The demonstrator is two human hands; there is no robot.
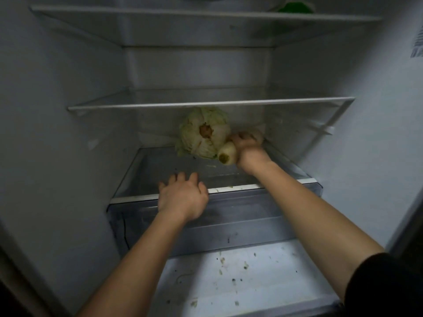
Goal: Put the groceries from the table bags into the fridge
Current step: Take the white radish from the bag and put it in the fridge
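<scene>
Reaching into the fridge [57, 110], I have my right hand [248, 147] clenched round a pale vegetable [226, 154] with a greenish cut end, perhaps a radish. It is low over the back right of the bottom glass shelf [160, 165] and touches or nearly touches the cabbage [203, 133]. The cabbage lies on that shelf, stem end toward me. I cannot tell whether the pale vegetable already rests on the glass, because my hand covers its far end. My left hand [183, 197] is released, its fingers spread over the front edge of the same shelf, and it holds nothing. By my reckoning the job is partly done. The cabbage is stowed, something green [295, 6] sits at the right end of the top shelf [206, 14], and the vegetable in my grip is nearly placed. The middle shelf [206, 103] shows nothing on it, and I cannot see into the drawer [240, 216] under my left wrist. Leafy scraps litter the white ledge [229, 282] below. The table and its bags are out of view, so I cannot say how many groceries remain.
</scene>
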